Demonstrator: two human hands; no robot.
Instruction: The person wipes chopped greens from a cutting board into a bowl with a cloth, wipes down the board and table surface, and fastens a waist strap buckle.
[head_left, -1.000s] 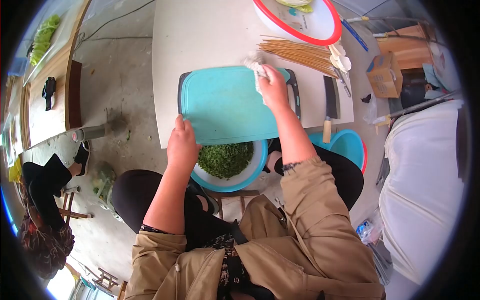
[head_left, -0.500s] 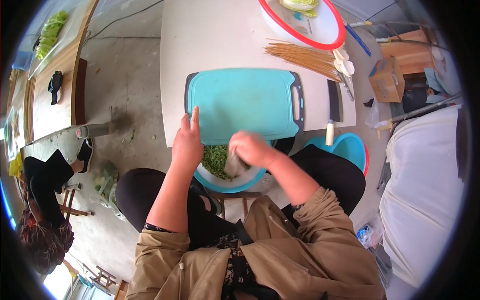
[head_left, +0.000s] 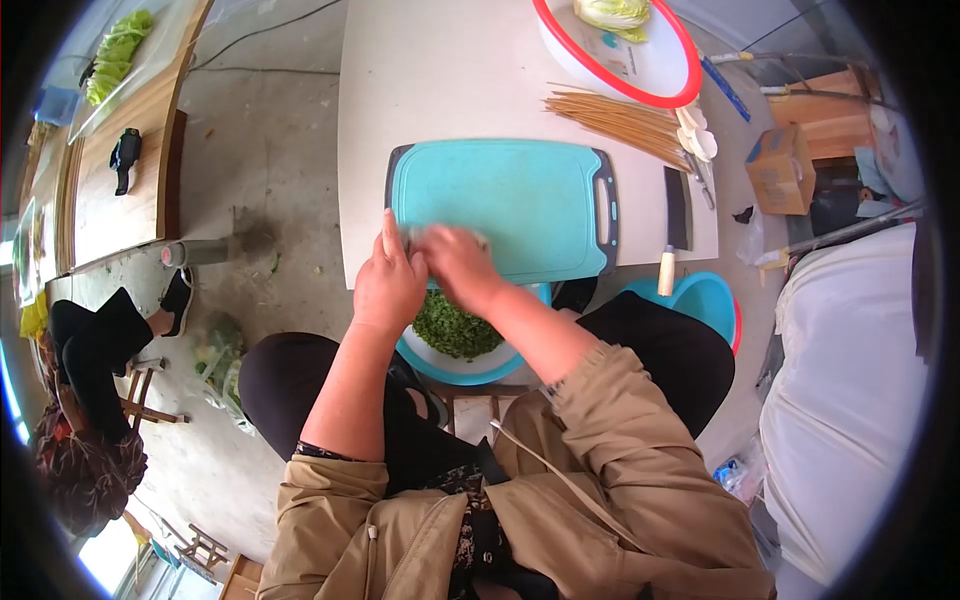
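A turquoise cutting board (head_left: 500, 190) with dark ends lies on the near side of the table. Fingers stretched out, my left hand (head_left: 388, 285) rests at the board's near left corner. Close beside it, my right hand (head_left: 455, 262) is curled over the board and blurred by motion. A pale greyish thing shows partly at its fingers, too smeared to name. Below the board's near edge, between my knees, a turquoise-rimmed basin (head_left: 418, 352) holds a heap of chopped greens (head_left: 458, 328).
A cleaver (head_left: 677, 215) lies right of the board, its handle past the table edge. Behind are skewers (head_left: 620, 120) and a red-rimmed basin (head_left: 560, 50) with a cabbage (head_left: 612, 14). A turquoise basin (head_left: 705, 300) stands lower right. Another person's legs (head_left: 95, 345) show at left.
My right hand has moved up and left from over the basin of greens onto the board, beside my left hand. The view has shifted slightly, and my left hand stays at the board's corner.
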